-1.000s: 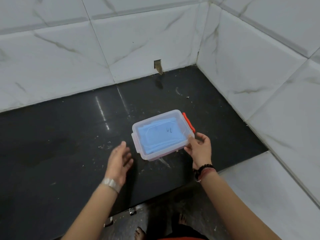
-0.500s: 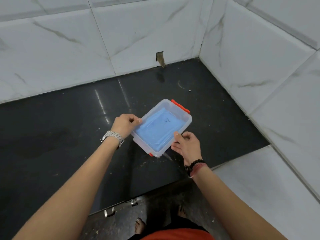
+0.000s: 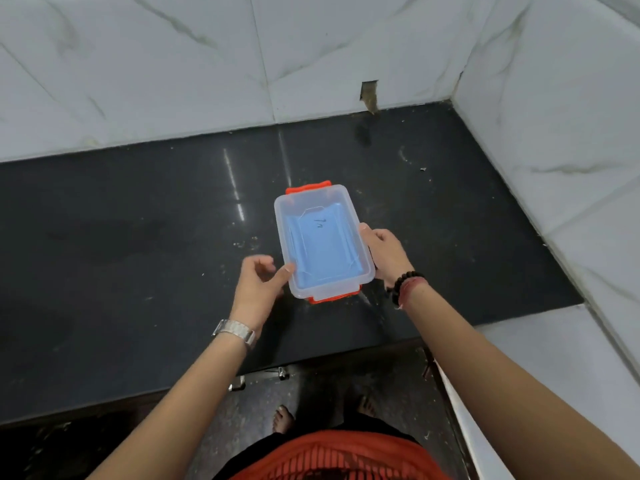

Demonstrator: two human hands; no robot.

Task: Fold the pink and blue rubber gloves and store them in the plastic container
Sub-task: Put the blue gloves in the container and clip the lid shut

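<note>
Container (image 3: pixel 323 241), lidded, blue glove seen inside, set on the black bench (image 3: pixel 138 237); gripped at its right side by right hand (image 3: pixel 386 256), touched by loosely curled left hand (image 3: pixel 258 285); closing step judged underway, orange latches to be pressed.

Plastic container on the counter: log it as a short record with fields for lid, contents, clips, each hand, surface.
lid: on the plastic container, translucent
contents: blue glove showing through; pink not visible
clips: orange clips at both short ends
left hand: thumb touching the container's left edge
right hand: gripping the container's right side
surface: dark counter
</note>
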